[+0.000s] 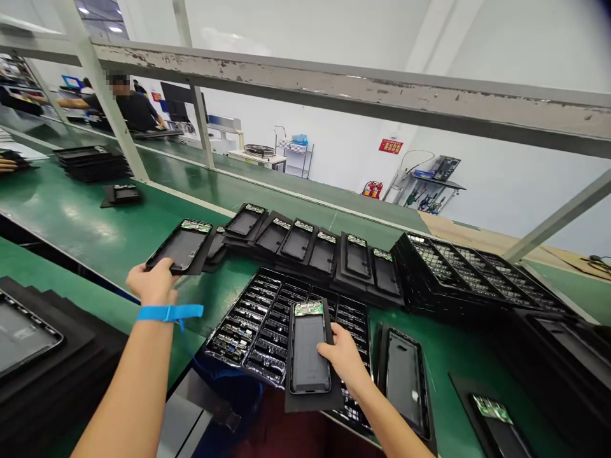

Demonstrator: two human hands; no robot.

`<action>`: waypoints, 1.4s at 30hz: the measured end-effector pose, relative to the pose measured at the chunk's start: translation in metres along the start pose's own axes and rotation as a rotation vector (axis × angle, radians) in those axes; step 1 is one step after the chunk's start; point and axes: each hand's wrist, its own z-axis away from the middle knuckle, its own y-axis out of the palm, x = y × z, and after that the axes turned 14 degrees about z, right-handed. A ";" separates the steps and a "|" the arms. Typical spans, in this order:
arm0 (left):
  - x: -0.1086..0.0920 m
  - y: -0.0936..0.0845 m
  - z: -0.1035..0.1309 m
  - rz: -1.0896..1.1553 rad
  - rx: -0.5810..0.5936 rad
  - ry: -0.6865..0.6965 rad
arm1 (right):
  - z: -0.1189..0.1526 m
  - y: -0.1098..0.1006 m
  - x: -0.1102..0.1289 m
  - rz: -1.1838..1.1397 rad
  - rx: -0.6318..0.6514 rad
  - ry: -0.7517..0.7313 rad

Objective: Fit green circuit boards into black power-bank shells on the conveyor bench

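Note:
My left hand, with a blue strap round the wrist, grips the near end of a black casing that has a green circuit board along its far edge. In my right hand is a second black casing, held by its right side together with a dark foam sheet. A green circuit board sits at this casing's top end. Underneath it lies a black compartment tray with small boards in some slots. Beyond the tray, several casings with boards lie in an overlapping row.
Stacked black trays full of boards stand at the right. More casings and foam sheets lie on both sides of the green bench. A metal shelf beam crosses overhead. Another person works at the far left.

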 end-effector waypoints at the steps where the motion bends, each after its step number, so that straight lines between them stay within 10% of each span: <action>1: -0.002 -0.005 0.013 0.057 -0.022 -0.040 | 0.000 0.000 0.000 0.047 -0.016 0.000; 12: -0.008 -0.031 0.197 0.361 0.375 -0.371 | 0.041 -0.011 0.024 0.247 -0.297 -0.167; 17: 0.013 -0.038 0.251 0.270 0.515 -0.481 | 0.081 -0.012 0.044 -0.257 -0.187 -0.261; 22: 0.010 -0.048 0.264 0.098 0.867 -0.569 | 0.100 -0.025 0.044 -0.477 -0.313 -0.135; 28: -0.024 -0.019 0.263 0.063 1.270 -0.598 | 0.122 -0.044 0.039 -0.372 -0.110 -0.104; 31: -0.028 -0.006 0.273 0.043 1.275 -0.506 | 0.134 -0.051 0.034 -0.202 -0.177 -0.151; 36: -0.024 -0.012 0.285 -0.088 1.252 -0.313 | 0.141 -0.071 0.034 0.532 -0.763 -0.615; 42: -0.026 -0.021 0.285 -0.321 1.224 -0.025 | 0.128 -0.078 0.060 0.841 -0.777 -0.840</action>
